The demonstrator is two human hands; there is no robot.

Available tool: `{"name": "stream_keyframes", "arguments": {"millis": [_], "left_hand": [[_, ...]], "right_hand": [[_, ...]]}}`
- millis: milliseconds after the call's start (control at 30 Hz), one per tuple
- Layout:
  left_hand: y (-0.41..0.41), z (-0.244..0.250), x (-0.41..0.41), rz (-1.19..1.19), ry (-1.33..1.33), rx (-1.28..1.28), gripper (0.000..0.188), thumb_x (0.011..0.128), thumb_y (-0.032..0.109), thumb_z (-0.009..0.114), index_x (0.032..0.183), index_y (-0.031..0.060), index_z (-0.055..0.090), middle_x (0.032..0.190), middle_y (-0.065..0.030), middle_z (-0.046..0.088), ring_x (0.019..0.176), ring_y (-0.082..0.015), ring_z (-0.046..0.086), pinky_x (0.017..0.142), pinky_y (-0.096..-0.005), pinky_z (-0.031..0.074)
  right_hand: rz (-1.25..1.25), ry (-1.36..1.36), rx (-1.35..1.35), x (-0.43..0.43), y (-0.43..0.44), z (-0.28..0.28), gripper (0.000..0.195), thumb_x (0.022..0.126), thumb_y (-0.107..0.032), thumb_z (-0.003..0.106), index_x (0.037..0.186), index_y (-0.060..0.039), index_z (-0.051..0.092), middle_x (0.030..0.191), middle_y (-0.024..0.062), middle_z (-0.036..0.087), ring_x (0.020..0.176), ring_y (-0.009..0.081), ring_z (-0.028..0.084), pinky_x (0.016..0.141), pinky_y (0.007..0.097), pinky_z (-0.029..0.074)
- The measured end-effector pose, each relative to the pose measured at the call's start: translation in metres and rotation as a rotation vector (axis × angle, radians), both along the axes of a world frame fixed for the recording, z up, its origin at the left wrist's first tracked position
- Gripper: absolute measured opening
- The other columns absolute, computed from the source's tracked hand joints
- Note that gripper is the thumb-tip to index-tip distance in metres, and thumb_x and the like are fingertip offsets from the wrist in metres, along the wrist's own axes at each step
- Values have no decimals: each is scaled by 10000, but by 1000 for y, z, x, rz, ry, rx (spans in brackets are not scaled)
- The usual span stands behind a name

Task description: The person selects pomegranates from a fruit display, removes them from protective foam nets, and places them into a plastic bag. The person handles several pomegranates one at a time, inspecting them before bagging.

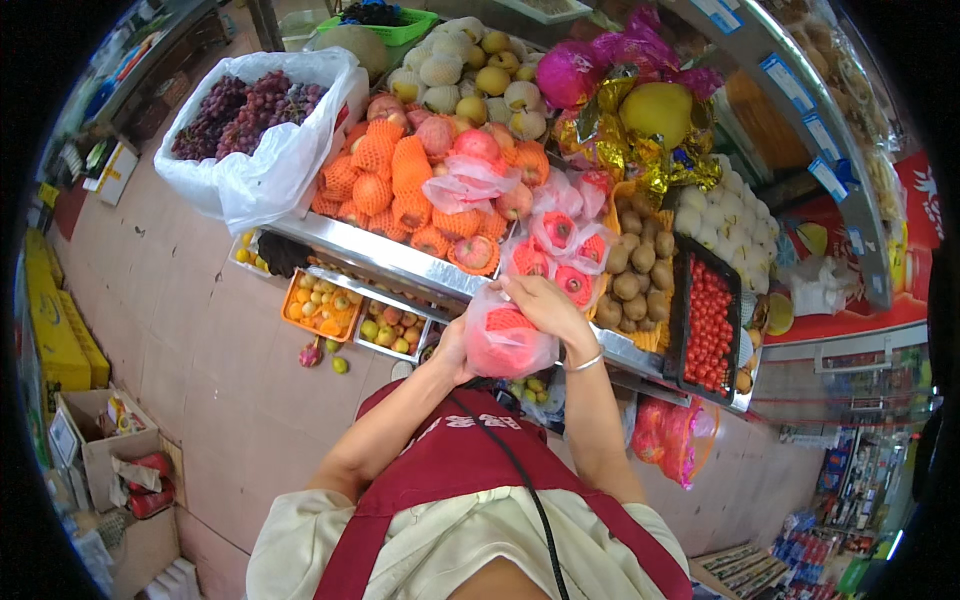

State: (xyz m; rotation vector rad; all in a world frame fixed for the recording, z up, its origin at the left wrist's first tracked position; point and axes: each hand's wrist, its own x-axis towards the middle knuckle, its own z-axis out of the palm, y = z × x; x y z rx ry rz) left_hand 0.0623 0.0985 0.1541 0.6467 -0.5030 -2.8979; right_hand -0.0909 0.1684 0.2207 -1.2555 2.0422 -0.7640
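Both hands are on a fruit in a pink foam net inside a thin clear plastic bag (510, 341), held over the metal edge of the fruit stand. My left hand (452, 349) supports its left side from below. The fingers of my right hand (536, 300) pinch the top of the bag. Just beyond lie more bagged fruits in pink foam nets (559, 229). To their left are apples in orange foam nets (409, 187), with one bagged pink-netted fruit (477, 150) on top. Kiwis (641, 251) lie to the right of the pink-netted fruits.
A white-lined box of grapes (255, 172) stands at the stand's left end. Pears (472, 67) and a pomelo (656, 112) lie at the back. A black crate of cherry tomatoes (682, 315) is at right. Below the metal edge (382, 244) sits an orange basket (322, 304).
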Motion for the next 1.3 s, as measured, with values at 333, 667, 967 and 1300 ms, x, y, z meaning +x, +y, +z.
{"name": "stream_keyframes", "arguments": {"millis": [333, 667, 967, 1300], "left_hand": [[-24, 12, 3, 196, 88, 126, 607, 963, 596, 409, 1224, 65, 542, 1156, -122, 634, 1053, -248, 634, 912, -430, 532], [-17, 5, -4, 213, 76, 66, 439, 1003, 417, 423, 1190, 44, 559, 1151, -115, 640, 1060, -241, 630, 930, -394, 524], [-19, -2, -2, 288, 81, 178, 465, 1016, 399, 358, 1230, 31, 545, 1187, -153, 633, 1085, -266, 625, 972, -420, 505], [-13, 3, -1, 279, 72, -21, 583, 1025, 488, 288, 1241, 3, 529, 1187, -171, 629, 1077, -278, 630, 975, -433, 504]], "right_hand": [[-205, 32, -611, 50, 46, -11, 290, 690, -26, 744, 922, -17, 570, 963, 115, 571, 867, 253, 550, 783, 312, 453], [21, 470, -788, 77, 54, 13, 242, 608, -26, 745, 824, -82, 655, 852, 34, 593, 830, 229, 564, 792, 387, 393], [127, 495, -630, 88, 57, -5, 284, 684, -52, 775, 955, -70, 691, 938, 54, 600, 865, 243, 572, 788, 373, 443], [-154, 511, -537, 81, 36, 39, 235, 707, -75, 772, 897, -27, 643, 867, 125, 603, 821, 309, 557, 749, 399, 433]]}}
